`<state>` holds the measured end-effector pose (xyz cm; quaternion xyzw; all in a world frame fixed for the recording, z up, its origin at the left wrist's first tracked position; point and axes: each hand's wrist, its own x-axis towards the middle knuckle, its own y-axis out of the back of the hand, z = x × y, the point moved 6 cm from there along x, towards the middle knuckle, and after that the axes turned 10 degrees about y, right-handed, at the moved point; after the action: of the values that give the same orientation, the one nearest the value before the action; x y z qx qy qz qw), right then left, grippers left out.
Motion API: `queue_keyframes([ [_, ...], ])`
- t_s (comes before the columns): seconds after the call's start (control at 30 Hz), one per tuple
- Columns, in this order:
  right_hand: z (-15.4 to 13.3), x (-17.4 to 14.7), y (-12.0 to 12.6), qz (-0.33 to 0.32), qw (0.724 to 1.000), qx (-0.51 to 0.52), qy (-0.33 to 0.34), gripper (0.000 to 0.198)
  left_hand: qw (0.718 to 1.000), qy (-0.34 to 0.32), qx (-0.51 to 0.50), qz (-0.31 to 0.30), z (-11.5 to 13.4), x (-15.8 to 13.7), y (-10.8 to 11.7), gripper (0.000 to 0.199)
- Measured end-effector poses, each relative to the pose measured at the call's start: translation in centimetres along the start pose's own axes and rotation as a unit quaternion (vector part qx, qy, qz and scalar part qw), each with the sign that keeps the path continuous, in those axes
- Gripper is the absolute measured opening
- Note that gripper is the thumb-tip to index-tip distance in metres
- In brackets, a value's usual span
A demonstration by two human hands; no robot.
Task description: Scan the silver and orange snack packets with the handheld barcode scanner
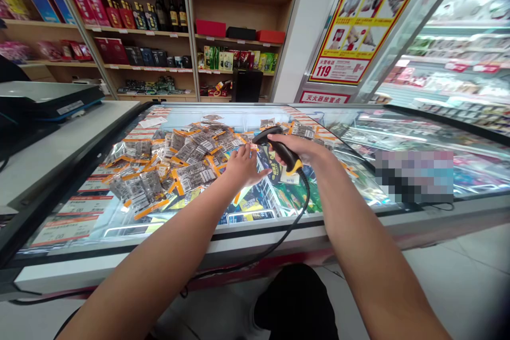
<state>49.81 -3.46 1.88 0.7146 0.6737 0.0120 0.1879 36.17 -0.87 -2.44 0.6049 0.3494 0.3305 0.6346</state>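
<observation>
My right hand (292, 150) is wrapped round the handle of a black and yellow barcode scanner (285, 151), its head tilted to the left. From the handle's base a black cord runs down over the freezer's front edge. My left hand (245, 166) is open, palm down, with the thumb stretched out to the right. It lies at the right side of a heap of small clear packets (195, 146) with orange edges and barcode labels. Whether its fingertips touch a packet, I cannot tell. The packets are spread on the glass lid of a chest freezer (223, 231).
A counter (75, 141) with a scale (43, 101) stands at the left. Behind the freezer are shelves (235, 5) of boxes and bottles. A red sign (370, 16) hangs at the back right, beside a stocked display fridge (458, 64). Price labels (85, 204) lie along the freezer's left side.
</observation>
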Motion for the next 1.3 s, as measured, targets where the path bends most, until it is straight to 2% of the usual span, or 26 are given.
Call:
queue_keyframes([
  [0.4,0.0,0.0,0.3,-0.006,1.0,0.01,-0.022,0.041,1.0,0.011,-0.008,0.001,-0.3,0.1,0.1,0.101],
  [0.53,0.2,0.1,0.7,0.005,1.0,0.022,-0.01,0.04,0.999,0.026,-0.025,-0.009,-0.5,0.1,0.2,0.103],
  [0.67,-0.1,-0.1,0.7,0.028,0.999,0.033,0.004,0.037,0.999,0.026,-0.029,-0.014,-0.4,0.0,0.4,0.102],
  [0.9,-0.6,-0.7,0.9,0.098,0.992,0.082,0.009,0.021,0.999,0.028,-0.041,-0.022,-0.6,0.0,0.3,0.102],
  [1.13,0.8,0.4,1.3,0.003,0.999,0.05,0.006,0.033,0.999,0.029,-0.04,-0.021,-0.6,0.3,0.0,0.103],
  [1.3,0.9,0.4,1.5,0.015,0.998,0.058,0.005,0.036,0.999,0.029,-0.04,-0.021,-0.6,0.4,0.0,0.101],
])
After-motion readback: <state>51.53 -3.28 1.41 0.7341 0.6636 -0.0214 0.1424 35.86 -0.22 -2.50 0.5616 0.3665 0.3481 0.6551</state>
